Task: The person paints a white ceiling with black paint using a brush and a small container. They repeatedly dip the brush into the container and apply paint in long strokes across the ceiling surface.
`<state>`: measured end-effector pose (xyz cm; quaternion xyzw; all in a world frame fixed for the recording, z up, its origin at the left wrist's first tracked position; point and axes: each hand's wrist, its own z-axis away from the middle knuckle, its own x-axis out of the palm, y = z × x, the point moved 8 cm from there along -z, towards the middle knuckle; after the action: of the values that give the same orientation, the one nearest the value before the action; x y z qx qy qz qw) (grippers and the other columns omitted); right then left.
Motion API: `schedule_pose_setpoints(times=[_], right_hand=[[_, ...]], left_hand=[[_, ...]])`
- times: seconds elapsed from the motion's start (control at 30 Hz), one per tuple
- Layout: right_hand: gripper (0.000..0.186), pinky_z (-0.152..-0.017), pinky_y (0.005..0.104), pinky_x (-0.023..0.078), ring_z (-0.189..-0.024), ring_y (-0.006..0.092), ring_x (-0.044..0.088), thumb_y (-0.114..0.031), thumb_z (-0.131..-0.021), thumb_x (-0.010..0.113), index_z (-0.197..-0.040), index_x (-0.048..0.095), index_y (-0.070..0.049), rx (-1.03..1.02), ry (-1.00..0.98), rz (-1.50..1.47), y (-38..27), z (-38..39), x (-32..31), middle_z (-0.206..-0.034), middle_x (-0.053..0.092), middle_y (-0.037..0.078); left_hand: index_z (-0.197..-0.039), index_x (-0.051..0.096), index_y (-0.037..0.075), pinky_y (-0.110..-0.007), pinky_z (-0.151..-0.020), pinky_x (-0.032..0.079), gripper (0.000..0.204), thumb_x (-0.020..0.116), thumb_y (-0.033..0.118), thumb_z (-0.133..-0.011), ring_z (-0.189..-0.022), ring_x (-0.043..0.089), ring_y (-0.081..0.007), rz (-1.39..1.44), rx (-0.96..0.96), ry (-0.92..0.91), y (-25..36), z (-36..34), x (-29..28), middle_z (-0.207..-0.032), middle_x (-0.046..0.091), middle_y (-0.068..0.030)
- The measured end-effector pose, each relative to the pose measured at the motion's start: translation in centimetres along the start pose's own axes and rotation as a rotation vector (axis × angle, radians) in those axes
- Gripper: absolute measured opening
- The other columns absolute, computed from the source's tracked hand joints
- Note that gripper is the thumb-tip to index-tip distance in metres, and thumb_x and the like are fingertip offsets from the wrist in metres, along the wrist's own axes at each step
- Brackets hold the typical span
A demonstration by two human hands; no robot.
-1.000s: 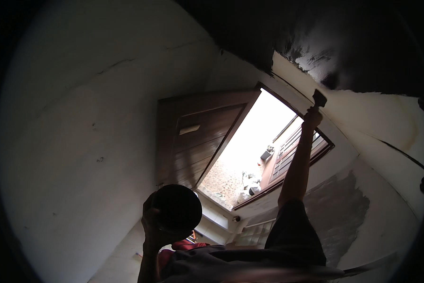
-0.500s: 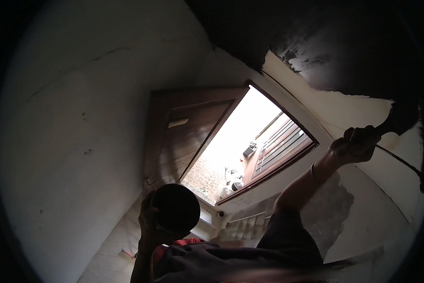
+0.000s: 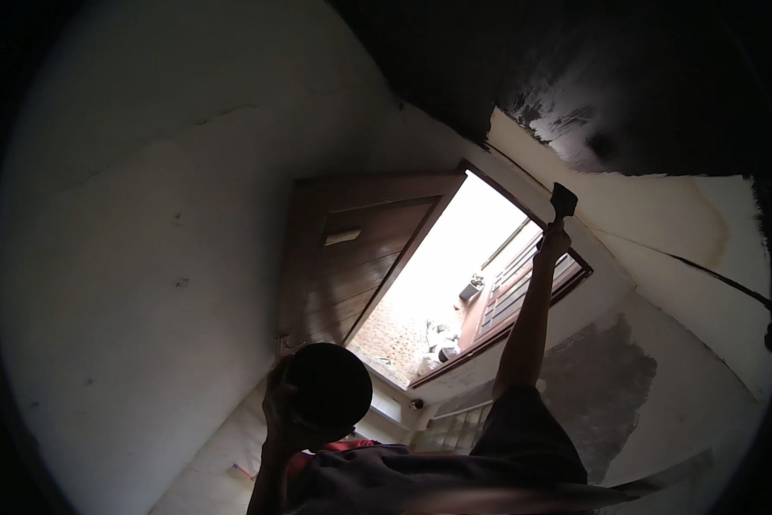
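My left hand [image 3: 279,403] is wrapped round the side of a dark round pot [image 3: 329,384] at chest height; its inside is too dark to make out. With my arm stretched up, my right hand [image 3: 553,241] is closed on the handle of a wide paintbrush [image 3: 564,200]. The brush's dark head points upward, close to the ceiling's edge above the doorway. Overhead, black paint [image 3: 644,112] with a ragged edge and some streaks covers much of the ceiling, bordering a cream part [image 3: 661,202].
A brown wooden door [image 3: 360,249] stands open onto a bright outdoor area with bags [image 3: 442,339]. A dark cable [image 3: 712,275] runs along the cream ceiling. On the lower right wall is a grey patch [image 3: 605,386]. A pale wall [image 3: 145,257] rises at the left.
My right hand has carried the brush leftward from the black area at the far right to above the doorway. My left hand keeps hold of the pot. The view has shifted slightly.
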<state>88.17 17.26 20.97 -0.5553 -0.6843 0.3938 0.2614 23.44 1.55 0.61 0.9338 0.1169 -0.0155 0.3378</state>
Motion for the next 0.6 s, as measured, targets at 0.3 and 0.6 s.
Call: schedule_pose_setpoints(times=[0.3,0.6], right_hand=[[0.039,-0.048,0.0322,0.04,-0.048,0.0097,0.052,-0.028,-0.104,0.062,-0.074,0.069,-0.004,-0.665,-0.538,0.089,-10.0,27.3,-5.0,-0.053,0.056,0.001],[0.005,-0.063,0.0265,0.054,-0.067,0.011,0.073,-0.004,-0.088,0.078,-0.083,0.076,-0.002,-0.323,-1.139,-0.073,-14.9,36.8,-4.3,-0.071,0.074,0.006]], left_hand=[[-0.146,0.036,0.021,-0.055,-0.107,0.049,0.117,0.103,0.037,-0.052,-0.13,0.056,-0.0441,-0.023,0.038,-0.001,0.2,0.0,0.7,-0.146,0.051,-0.0248],[-0.147,0.039,0.018,-0.053,-0.106,0.051,0.12,0.104,0.04,-0.048,-0.131,0.057,-0.0407,-0.11,-0.19,-0.142,-1.9,-2.7,2.7,-0.143,0.055,-0.0228]])
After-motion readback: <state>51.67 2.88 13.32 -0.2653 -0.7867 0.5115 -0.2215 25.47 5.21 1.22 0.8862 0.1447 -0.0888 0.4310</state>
